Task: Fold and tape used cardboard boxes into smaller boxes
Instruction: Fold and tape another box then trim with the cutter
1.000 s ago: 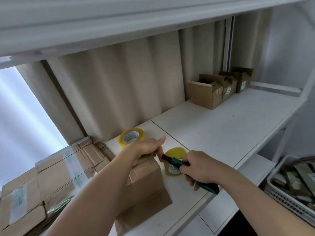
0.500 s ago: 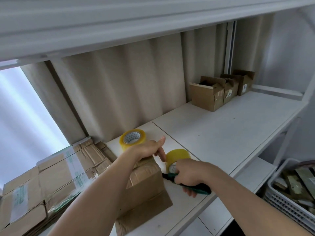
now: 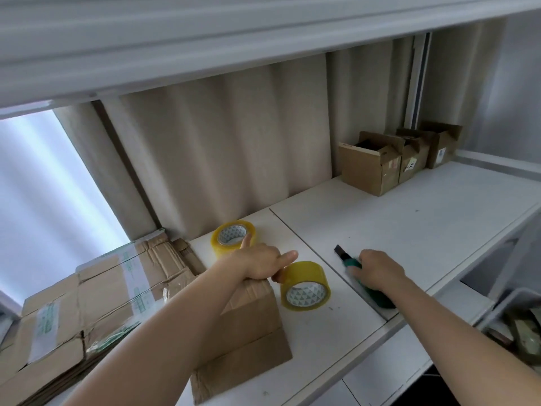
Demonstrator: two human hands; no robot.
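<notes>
A brown cardboard box point(image 3: 251, 326) stands near the shelf's point(image 3: 409, 230) front edge, its creased top apparently pressed shut. Two yellow tape rolls: one point(image 3: 306, 285) just beside it, one point(image 3: 232, 235) farther back.

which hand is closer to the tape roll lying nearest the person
Left. The left hand grips the box with its fingers against the tape roll; the right hand is apart, on the knife.

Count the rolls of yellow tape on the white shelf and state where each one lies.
2. One tape roll lies flat at the back near the curtain, behind the left hand. The other tape roll lies tilted, right of the cardboard box. None seem hidden.
</notes>
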